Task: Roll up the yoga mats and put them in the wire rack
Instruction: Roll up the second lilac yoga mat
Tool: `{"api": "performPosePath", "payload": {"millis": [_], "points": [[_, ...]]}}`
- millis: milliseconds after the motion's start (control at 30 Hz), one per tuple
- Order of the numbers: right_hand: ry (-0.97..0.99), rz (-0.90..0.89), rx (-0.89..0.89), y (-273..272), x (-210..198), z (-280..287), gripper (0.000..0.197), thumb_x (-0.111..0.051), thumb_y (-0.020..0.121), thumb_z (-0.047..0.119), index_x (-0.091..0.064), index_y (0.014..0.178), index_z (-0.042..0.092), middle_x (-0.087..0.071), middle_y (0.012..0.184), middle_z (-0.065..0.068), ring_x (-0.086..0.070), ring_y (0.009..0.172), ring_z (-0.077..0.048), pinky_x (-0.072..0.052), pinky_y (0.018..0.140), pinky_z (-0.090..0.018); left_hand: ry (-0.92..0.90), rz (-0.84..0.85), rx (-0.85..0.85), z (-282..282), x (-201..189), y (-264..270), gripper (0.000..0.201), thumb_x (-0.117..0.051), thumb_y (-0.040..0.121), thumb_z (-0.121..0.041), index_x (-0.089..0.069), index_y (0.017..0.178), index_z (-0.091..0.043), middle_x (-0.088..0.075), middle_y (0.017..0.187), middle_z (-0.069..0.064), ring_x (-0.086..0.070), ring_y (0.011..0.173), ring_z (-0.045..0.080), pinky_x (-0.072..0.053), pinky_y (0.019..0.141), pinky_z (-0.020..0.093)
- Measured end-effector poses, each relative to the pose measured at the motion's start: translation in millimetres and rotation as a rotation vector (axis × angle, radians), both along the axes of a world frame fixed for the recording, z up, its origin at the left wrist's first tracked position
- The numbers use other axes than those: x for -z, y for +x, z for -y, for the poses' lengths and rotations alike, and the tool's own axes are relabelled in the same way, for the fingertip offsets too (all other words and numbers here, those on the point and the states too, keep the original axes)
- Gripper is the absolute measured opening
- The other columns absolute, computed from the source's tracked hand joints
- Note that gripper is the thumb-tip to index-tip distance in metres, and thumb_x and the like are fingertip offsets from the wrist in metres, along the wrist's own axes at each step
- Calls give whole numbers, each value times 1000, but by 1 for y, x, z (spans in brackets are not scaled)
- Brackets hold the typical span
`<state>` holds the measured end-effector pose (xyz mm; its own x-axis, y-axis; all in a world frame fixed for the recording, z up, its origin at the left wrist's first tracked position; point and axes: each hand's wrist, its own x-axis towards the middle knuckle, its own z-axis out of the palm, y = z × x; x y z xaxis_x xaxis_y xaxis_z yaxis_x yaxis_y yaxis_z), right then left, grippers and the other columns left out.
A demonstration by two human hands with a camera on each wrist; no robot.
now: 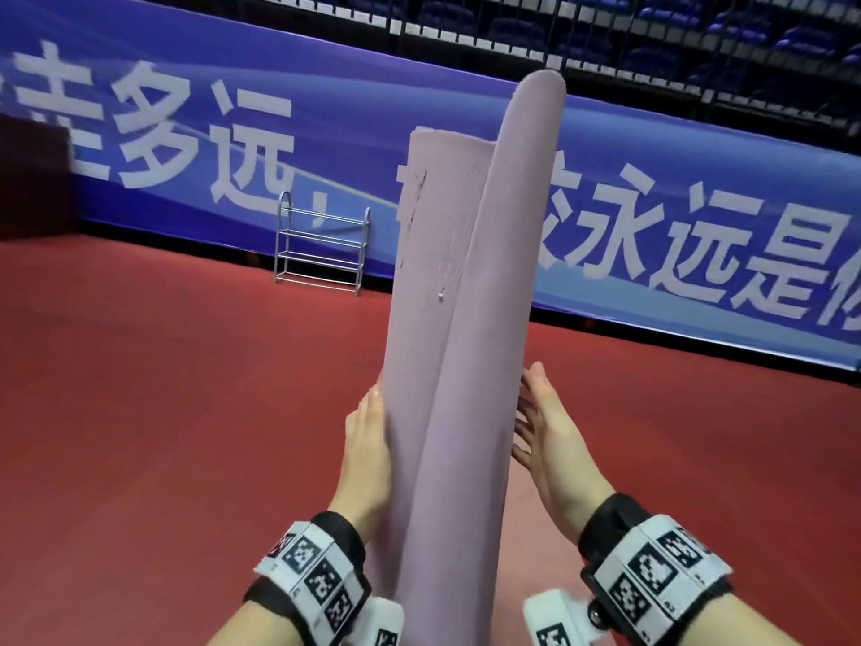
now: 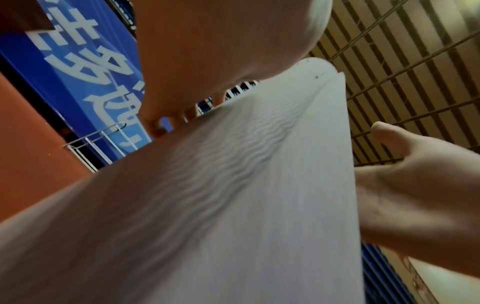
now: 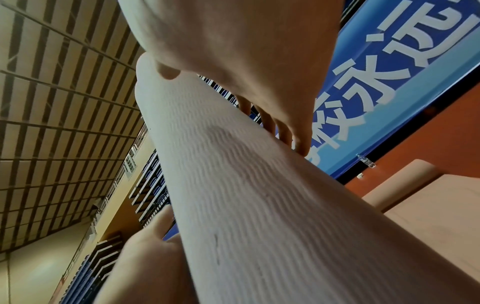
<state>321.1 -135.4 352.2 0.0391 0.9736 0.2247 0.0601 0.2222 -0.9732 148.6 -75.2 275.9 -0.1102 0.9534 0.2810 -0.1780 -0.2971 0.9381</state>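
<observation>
Pink rolled yoga mat (image 1: 459, 319) upright between both palms; left hand (image 1: 368, 440) fingers flat against it; right hand (image 1: 547, 426) fingers spread, touching; wire rack (image 1: 321, 247) far off on red floor (image 1: 163, 412) by blue banner (image 1: 233, 132).

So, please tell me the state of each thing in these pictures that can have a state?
yoga mat: rolled up, held upright off the floor between both hands
left hand: fingers straight, pressed against the mat's left side
right hand: fingers spread and straight, against the mat's right side
wire rack: standing by the blue banner, shelves bare
second mat: on the floor, partly rolled
</observation>
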Motion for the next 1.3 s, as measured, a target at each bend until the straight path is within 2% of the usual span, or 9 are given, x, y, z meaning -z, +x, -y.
{"api": "performPosePath", "payload": {"millis": [233, 400, 567, 733, 867, 1000, 1133, 1233, 1300], "points": [[-13, -224, 162, -4, 2, 4, 58, -32, 96, 68, -64, 128, 32, -70, 119, 13, -63, 115, -7, -44, 104, -36, 96, 78, 47, 16, -3, 21, 27, -32, 88, -63, -44, 101, -42, -54, 94, -20, -53, 91, 6, -42, 87, 34], [39, -408, 236, -2, 2, 5, 48, -35, 101, 53, -73, 101, 24, -76, 95, 7, -70, 87, -9, -49, 87, -30, 143, 30, -23, 23, -6, 33, 33, -30, 85, -65, -50, 101, -43, -60, 95, -14, -56, 95, 10, -43, 87, 40], [144, -535, 283, 5, -18, 4, 49, -34, 101, 36, -62, 62, 24, -62, 61, 10, -56, 56, -5, -42, 63, -26, 167, 19, 39, 21, -30, 30, 37, -30, 101, -50, -62, 111, -33, -65, 105, -27, -58, 105, -6, -42, 93, 21], [150, -478, 292, 6, -23, 0, 45, -38, 99, 49, -69, 78, 24, -70, 73, 2, -65, 65, -14, -52, 63, -27, 183, -11, 25, 23, -30, 30, 56, -27, 98, -59, -58, 131, -26, -62, 119, -30, -52, 117, -9, -38, 104, 22], [153, -401, 318, 6, -19, 2, 52, -38, 98, 53, -76, 74, 27, -74, 83, -1, -68, 77, -19, -52, 76, -37, 141, 46, 28, 23, -33, 25, 38, -25, 109, -41, -63, 112, -38, -66, 107, -35, -55, 107, -18, -38, 94, 10], [163, -401, 293, 7, -20, 8, 52, -35, 100, 54, -76, 85, 26, -76, 92, -2, -70, 87, -19, -52, 79, -36, 164, 63, 89, 25, -33, 24, 54, -25, 103, -58, -68, 122, -31, -71, 119, -9, -62, 119, 11, -44, 103, 37], [28, -403, 262, 3, 14, 22, 53, -29, 102, 54, -71, 112, 24, -77, 100, 3, -72, 90, -14, -52, 75, -32, 81, 64, 64, 40, -2, 30, 38, -29, 109, -39, -67, 107, -33, -70, 100, -32, -61, 106, -12, -41, 85, 4], [37, -313, 306, 15, 10, 29, 49, -32, 102, 49, -78, 97, 31, -76, 97, 8, -71, 88, -8, -49, 78, -31, 69, 39, 108, 38, 5, 19, 50, -36, 97, -58, -71, 113, -26, -72, 115, -12, -61, 121, 13, -43, 104, 32], [132, -269, 284, 25, -15, 28, 49, -33, 102, 50, -77, 104, 28, -75, 109, 3, -68, 104, -16, -46, 89, -36, 93, 74, 91, 34, -15, 14, 56, -35, 91, -64, -68, 122, -31, -69, 125, -9, -59, 124, 12, -41, 109, 41]]}}
